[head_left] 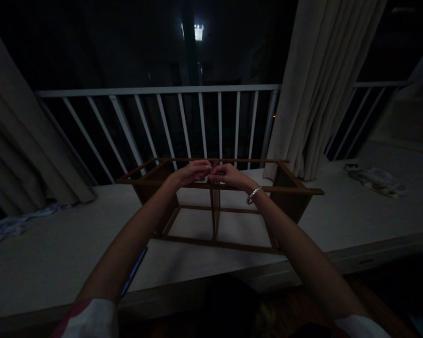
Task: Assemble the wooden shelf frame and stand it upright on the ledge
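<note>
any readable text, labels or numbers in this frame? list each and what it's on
None readable. The wooden frame, both hands, the bracelet and the railing show no markings. The papers at far left are too dark and blurred to read.

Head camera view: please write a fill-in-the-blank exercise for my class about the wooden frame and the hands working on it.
1. Both hands, the left hand and the right hand, meet at the top of a brown ____ frame.
2. A silver bangle sits on the ____ wrist.
3. Behind the frame stands a white ____ with slanted-looking bars.
4. A pale ____ hangs right of the frame.

Missing words: wooden; right; railing; curtain
</note>
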A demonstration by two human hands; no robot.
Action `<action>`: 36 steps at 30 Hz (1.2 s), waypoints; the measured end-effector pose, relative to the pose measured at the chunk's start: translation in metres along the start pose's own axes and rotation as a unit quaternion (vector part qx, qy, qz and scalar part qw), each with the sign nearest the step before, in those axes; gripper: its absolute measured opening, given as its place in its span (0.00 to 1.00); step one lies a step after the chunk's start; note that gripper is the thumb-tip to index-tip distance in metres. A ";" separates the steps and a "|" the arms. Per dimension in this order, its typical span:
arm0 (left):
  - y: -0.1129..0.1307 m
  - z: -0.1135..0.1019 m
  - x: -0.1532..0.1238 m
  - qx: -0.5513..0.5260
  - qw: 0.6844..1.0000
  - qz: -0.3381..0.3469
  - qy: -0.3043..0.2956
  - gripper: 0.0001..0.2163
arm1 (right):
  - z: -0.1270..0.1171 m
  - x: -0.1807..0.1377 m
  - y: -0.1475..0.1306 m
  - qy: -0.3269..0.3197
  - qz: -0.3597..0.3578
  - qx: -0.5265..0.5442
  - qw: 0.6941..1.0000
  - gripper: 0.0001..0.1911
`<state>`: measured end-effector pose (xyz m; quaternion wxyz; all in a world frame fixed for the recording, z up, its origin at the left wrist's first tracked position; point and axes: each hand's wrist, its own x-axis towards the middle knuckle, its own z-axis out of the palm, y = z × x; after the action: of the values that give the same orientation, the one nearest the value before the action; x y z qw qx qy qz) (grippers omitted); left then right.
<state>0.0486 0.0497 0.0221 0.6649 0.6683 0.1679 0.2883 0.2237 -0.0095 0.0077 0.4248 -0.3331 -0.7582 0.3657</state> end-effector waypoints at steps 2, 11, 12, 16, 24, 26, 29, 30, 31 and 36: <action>0.000 -0.001 0.000 -0.005 1.000 0.001 -0.001 0.07 | 0.000 0.001 0.001 0.001 0.000 0.000 1.000 0.16; -0.001 -0.005 0.003 -0.032 0.999 -0.027 0.028 0.08 | 0.001 0.000 -0.002 -0.001 0.020 -0.010 1.000 0.17; -0.001 -0.005 0.003 -0.034 0.999 -0.028 0.029 0.08 | 0.001 -0.001 -0.003 -0.001 0.024 -0.011 1.000 0.17; -0.002 -0.006 0.003 -0.032 0.999 -0.018 0.024 0.07 | 0.001 -0.001 -0.004 0.006 0.030 -0.005 1.000 0.16; 0.000 0.000 0.000 -0.028 0.999 -0.001 0.028 0.09 | 0.001 0.000 -0.003 0.006 0.007 -0.002 1.000 0.16; 0.000 0.000 0.000 -0.028 0.999 0.000 0.021 0.09 | 0.002 0.000 -0.005 0.022 0.003 -0.002 1.000 0.16; 0.000 0.000 0.000 -0.030 0.999 0.003 0.020 0.09 | 0.003 0.000 -0.006 0.045 0.005 -0.005 0.999 0.16; 0.000 0.000 0.000 -0.029 0.999 0.004 0.020 0.08 | 0.003 0.000 -0.006 0.046 0.004 -0.006 0.999 0.16; 0.000 0.000 0.000 -0.028 0.999 0.004 0.021 0.08 | 0.002 0.000 -0.006 0.047 0.000 -0.007 0.999 0.16; 0.002 0.001 -0.001 -0.027 0.999 -0.012 0.019 0.08 | 0.001 0.000 -0.002 0.037 -0.015 -0.022 0.999 0.17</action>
<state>0.0480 0.0476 0.0241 0.6828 0.6423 0.1811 0.2974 0.2229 -0.0104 0.0088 0.4504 -0.3439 -0.7551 0.3296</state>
